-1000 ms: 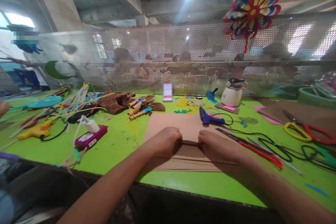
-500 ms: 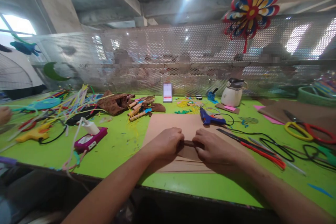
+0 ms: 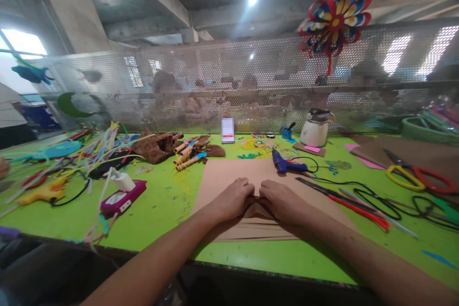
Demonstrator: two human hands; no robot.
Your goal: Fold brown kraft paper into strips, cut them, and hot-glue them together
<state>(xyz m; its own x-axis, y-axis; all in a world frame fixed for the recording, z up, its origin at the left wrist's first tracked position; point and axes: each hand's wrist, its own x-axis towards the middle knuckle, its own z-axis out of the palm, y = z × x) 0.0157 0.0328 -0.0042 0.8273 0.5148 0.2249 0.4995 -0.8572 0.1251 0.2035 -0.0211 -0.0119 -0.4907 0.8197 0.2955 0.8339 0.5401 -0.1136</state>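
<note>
My left hand (image 3: 237, 198) and my right hand (image 3: 279, 199) are closed close together over a stack of tan paper sheets (image 3: 229, 169). Between them they pinch a piece of brown paper (image 3: 258, 211), whose upper edge is bent up at the fingertips; most of that edge is hidden by my fingers. Just beyond my right hand lies a blue glue gun (image 3: 287, 163) with its black cord. A red-handled cutter (image 3: 353, 206) with a dark blade rests to the right, partly over the sheets.
Scissors (image 3: 405, 177) with yellow and red handles lie at right. A purple power strip (image 3: 124, 197) and a yellow glue gun (image 3: 43, 191) are on the left. Brown craft pieces (image 3: 191, 153), a phone (image 3: 227, 130) and a white jug (image 3: 314, 129) stand farther back. Another person's hand shows at far left.
My hands have drawn closer together, and the brown paper between them is now bent up more at its edge. The view has shifted slightly.
</note>
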